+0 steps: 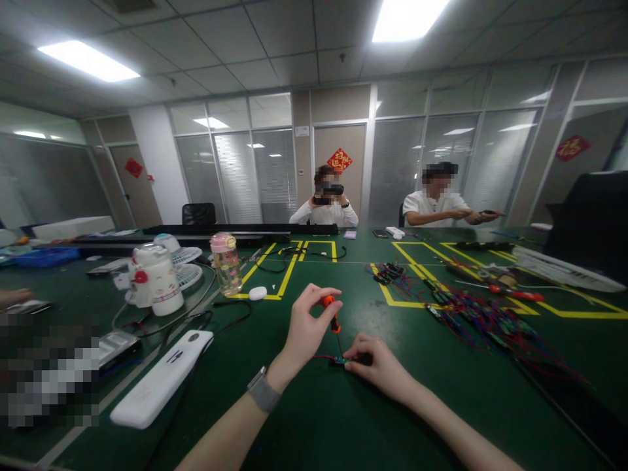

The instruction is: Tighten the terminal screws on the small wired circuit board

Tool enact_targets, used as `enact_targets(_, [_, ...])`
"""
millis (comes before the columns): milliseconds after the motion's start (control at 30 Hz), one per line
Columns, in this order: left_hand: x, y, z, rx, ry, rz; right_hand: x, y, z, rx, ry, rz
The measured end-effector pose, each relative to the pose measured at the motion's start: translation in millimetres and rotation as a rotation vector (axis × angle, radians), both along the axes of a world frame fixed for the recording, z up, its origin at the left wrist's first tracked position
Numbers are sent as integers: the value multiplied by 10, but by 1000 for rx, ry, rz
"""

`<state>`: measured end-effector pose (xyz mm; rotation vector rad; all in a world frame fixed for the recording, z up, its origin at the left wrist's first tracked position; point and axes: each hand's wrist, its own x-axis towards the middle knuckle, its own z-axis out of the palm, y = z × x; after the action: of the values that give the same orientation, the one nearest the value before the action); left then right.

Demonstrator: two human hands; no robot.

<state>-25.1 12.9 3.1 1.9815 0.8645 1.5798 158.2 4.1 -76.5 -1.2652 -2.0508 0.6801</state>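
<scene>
My left hand [313, 320], with a grey watch on the wrist, grips a screwdriver [335, 322] by its orange and black handle. The screwdriver stands nearly upright, its thin shaft reaching down to a small green circuit board [339, 360] with a red wire. At the board's right end, the fingertips of my right hand [370, 360] pinch it against the green table [314, 418]. Whether the tip sits in a screw is too small to tell.
Several wired boards [483, 314] lie in a tangle at the right, near a red-handled screwdriver [520, 293]. On the left are a white power bank-like block [161, 379], a white cup [159, 281], a pink-lidded bottle [226, 265] and cables. Two people sit across the table.
</scene>
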Motion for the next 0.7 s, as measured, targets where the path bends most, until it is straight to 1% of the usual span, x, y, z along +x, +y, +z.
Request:
enact_targets(33, [-5,-5,9,5,15,7,1,2,-3,-1,-2,-3])
enact_targets(67, [-9,-10,22,1,24,-16,2,3,-6,1,-4,-4])
enact_targets(167, [-9,-21,60,-66,-2,-174,1,4,-5,12,-2,3])
enact_targets(233, [6,-22,63,-103,-43,-225,-2,3,1,18,9,13])
enact_targets(267, [16,-24,57,-100,-51,-210,-2,3,4,22,15,18])
enact_targets(300, [27,-29,48,-79,-51,-168,-2,4,6,24,18,22])
enact_targets(400, [49,-54,24,22,4,21,1,6,1,19,16,21])
enact_targets(467, [51,-70,20,76,70,102,6,9,-8,10,6,11])
enact_targets(500, [48,-72,19,97,102,112,8,11,-13,7,1,6])
enact_targets(567, [42,-61,16,99,121,65,11,14,-22,3,-7,2])
enact_targets(667, [44,-31,-5,10,41,-68,14,19,-30,1,-7,8])
enact_targets(700, [48,-27,-12,-12,14,-73,14,21,-32,2,-6,7])
